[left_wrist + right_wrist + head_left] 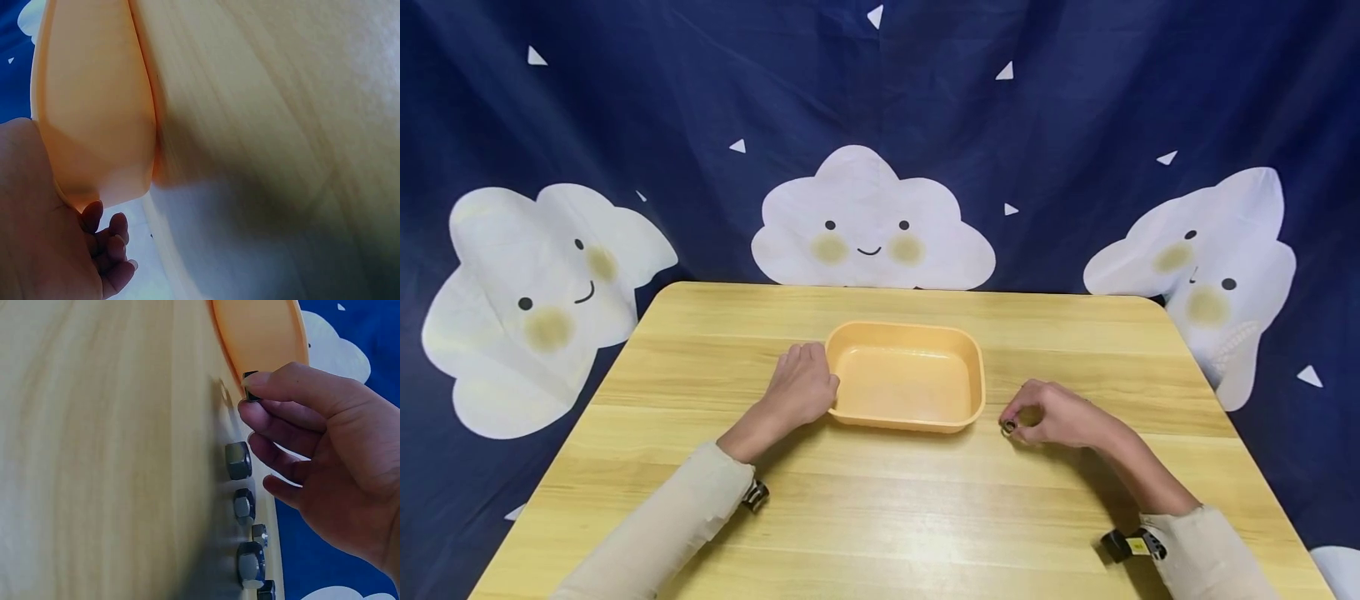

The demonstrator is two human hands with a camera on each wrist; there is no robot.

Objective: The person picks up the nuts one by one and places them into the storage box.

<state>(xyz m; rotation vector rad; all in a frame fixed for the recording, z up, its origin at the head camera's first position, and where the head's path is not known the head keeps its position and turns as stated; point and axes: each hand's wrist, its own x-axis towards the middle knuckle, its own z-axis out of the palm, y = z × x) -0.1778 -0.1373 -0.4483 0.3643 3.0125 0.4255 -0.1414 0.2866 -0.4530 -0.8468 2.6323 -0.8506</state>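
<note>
We see the right hand (1056, 414) pinching a small, dark metallic nut (1007, 427) between thumb and fingertip, its hole showing, just right of the shallow orange tray (906, 383). The left hand (801, 385) grips the tray's left end, fingers curled. Near the right hand, more metal nuts (239, 460) (we count five in the right wrist view) rest on the table (910, 508).

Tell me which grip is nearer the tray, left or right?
Left. The left grip is on the tray, holding its left end; the right grip is apart, off its right end, pinching a nut.
</note>
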